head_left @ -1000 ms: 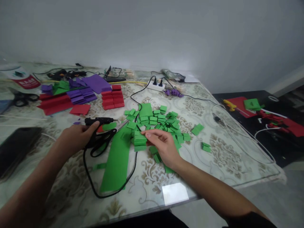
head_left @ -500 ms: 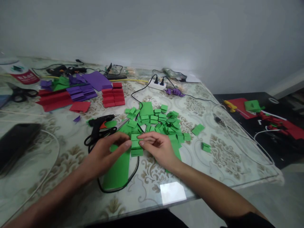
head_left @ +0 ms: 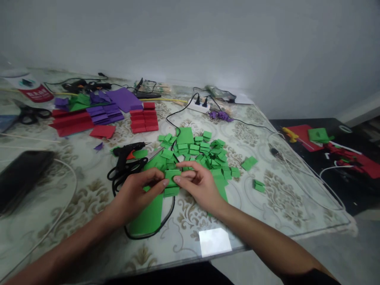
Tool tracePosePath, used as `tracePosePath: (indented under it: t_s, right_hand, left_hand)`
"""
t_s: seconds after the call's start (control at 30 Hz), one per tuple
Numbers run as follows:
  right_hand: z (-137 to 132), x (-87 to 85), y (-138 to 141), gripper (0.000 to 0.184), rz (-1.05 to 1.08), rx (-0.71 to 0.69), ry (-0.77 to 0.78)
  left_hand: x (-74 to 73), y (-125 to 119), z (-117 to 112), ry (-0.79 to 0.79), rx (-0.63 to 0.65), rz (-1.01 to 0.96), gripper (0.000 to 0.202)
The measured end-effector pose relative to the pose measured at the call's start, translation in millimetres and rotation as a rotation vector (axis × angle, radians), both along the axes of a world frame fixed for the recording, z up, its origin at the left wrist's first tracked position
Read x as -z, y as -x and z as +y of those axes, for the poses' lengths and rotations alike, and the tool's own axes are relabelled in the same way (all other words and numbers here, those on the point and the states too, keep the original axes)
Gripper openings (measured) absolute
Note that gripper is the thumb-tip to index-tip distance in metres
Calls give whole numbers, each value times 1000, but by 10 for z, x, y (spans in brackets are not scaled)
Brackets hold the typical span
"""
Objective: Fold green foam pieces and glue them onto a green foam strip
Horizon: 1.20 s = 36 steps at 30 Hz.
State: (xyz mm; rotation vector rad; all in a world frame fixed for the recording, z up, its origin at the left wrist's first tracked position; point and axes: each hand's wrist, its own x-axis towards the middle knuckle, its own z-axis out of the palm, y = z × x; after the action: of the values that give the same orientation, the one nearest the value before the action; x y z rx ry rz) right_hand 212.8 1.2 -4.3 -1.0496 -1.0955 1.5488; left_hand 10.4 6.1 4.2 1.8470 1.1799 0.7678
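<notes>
A small folded strip of green paper (head_left: pixel 171 177) is pinched between both hands near the middle of the table. My left hand (head_left: pixel 142 190) grips its left edge between thumb and fingers. On the opposite edge, the thumb and fingertips of my right hand (head_left: pixel 200 184) press together. Another folded green piece (head_left: pixel 171 192) lies just below it. Beyond the hands spreads a pile of small folded green paper pieces (head_left: pixel 218 152). A larger green sheet (head_left: pixel 147 217) lies under and beside my left hand. Scissors (head_left: pixel 142 163) and a black glue gun (head_left: pixel 126 152) rest just past that hand.
Red folded strips (head_left: pixel 144 118) and purple paper (head_left: pixel 124 99) lie at the back left. A white power strip (head_left: pixel 198 105) feeds black cords across the table. A phone (head_left: pixel 25 178) with a white cable sits at left. A black surface (head_left: pixel 311 158) adjoins at right.
The folded green strip between my fingers has been raised and tilted, its creases now closer together. Both hands stay nearly in place; the view has shifted slightly.
</notes>
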Motion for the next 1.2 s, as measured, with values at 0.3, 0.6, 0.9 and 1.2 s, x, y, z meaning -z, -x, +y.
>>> tracePosePath:
  t_s: [0.3, 0.6, 0.9, 1.2]
  right_hand:
    - [6, 70, 7, 22, -78, 55, -89]
    - [-55, 36, 15, 19, -148, 78, -167]
    - [-22, 83, 18, 23, -72, 65, -87]
    - [5, 133, 24, 31, -110, 41, -92]
  left_hand:
    - [22, 8, -60, -143, 17, 36, 16]
    - [106, -7, -71, -193, -75, 36, 18]
    - [51, -33, -55, -162, -107, 50, 26]
    - [74, -39, -65, -149, -103, 55, 25]
